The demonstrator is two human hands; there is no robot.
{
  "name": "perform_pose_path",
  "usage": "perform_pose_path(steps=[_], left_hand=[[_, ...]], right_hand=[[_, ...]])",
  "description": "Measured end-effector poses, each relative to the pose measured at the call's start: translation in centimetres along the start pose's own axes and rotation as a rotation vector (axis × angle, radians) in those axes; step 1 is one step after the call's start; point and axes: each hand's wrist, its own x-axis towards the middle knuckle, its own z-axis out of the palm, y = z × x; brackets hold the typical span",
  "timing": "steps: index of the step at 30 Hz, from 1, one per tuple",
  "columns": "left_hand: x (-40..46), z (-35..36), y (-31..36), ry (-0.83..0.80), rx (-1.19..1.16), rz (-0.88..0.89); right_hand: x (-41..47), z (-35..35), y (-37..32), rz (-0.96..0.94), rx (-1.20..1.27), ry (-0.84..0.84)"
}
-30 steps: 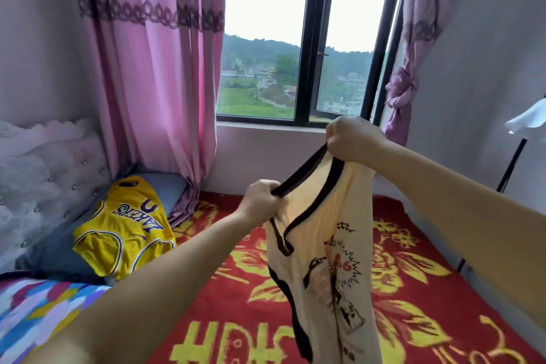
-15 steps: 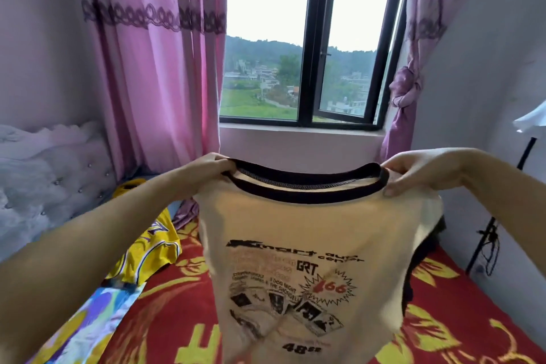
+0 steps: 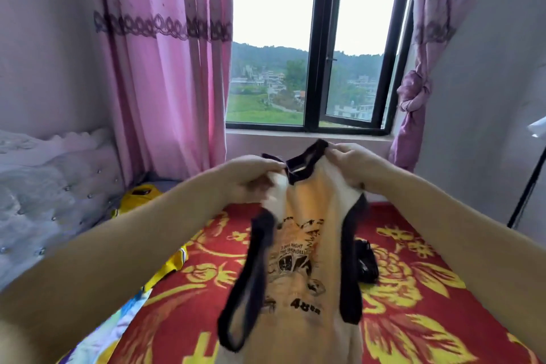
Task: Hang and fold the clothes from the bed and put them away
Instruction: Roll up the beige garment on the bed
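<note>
A red floral bedspread lies below the fingers, a yellow jersey to their left. A cream black-trimmed T-shirt hangs above the bed from 2 hands: left hand and right hand both pinch its shoulders beside the collar, fingers curled

Both hands raised, grips apparently closed.
</note>
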Motion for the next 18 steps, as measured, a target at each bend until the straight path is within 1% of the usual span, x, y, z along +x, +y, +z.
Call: perform_pose_path(steps=[1, 2, 3, 5, 6, 7, 8, 9, 11, 12, 13, 14, 15, 16, 17, 18], left_hand=[[0.2, 1.6, -0.2, -0.041, -0.131, -0.007], [0.3, 2.9, -0.3, -0.061, -0.244, 0.012], [0.3, 3.5, -0.2, -0.061, -0.312, 0.046], [-0.2, 3.9, 0.2, -0.048, -0.357, 0.11], [-0.5, 3.7, 0.4, -0.075, -0.37, 0.112], [-1.0, 3.4, 0.7, -0.086, -0.331, 0.117], [-1.3, 3.1, 0.7, -0.049, -0.186, 0.162], [-1.4, 2.8, 0.7, 0.044, 0.057, 0.26], [-1.2, 1.9, 0.2, 0.284, 0.691, 0.571], [-1.2, 1.7, 0.1, 0.367, 0.96, 0.729], [-1.2, 1.5, 0.0, 0.372, 1.137, 0.822], [-1.2, 1.3, 0.2, 0.308, 1.229, 0.84], [-1.2, 0.9, 0.4, 0.211, 1.237, 0.806], [-1.2, 0.7, 0.7, 0.109, 1.18, 0.747], [-1.1, 0.3, 1.0, 0.044, 1.117, 0.691], [-1.1, -0.1, 1.3, 0.022, 1.056, 0.67]], right_hand=[[-0.2, 1.4, -0.9, -0.042, 0.039, -0.057], [-0.5, 2.6, -1.6, -0.102, 0.024, -0.128], [-0.9, 3.3, -2.1, -0.17, -0.054, -0.208], [-1.4, 3.3, -2.2, -0.275, -0.176, -0.375], [-1.4, 2.8, -1.9, -0.305, -0.214, -0.437], [-1.4, 2.2, -1.6, -0.344, -0.248, -0.461], [-1.4, 1.7, -1.3, -0.377, -0.265, -0.467], [-1.5, 1.2, -1.3, -0.382, -0.262, -0.464], [-1.7, 0.2, -1.7, -0.353, -0.233, -0.485], [-1.9, -0.3, -2.0, -0.34, -0.222, -0.512], [-2.1, -0.8, -2.3, -0.329, -0.223, -0.546], [-2.3, -1.3, -2.7, -0.32, -0.228, -0.584], [-2.5, -1.7, -3.0, -0.308, -0.234, -0.62], [-2.8, -2.2, -3.3, -0.298, -0.247, -0.648], [-3.2, -2.7, -3.6, -0.295, -0.261, -0.662], [-3.6, -3.4, -3.7, -0.298, -0.28, -0.666]])
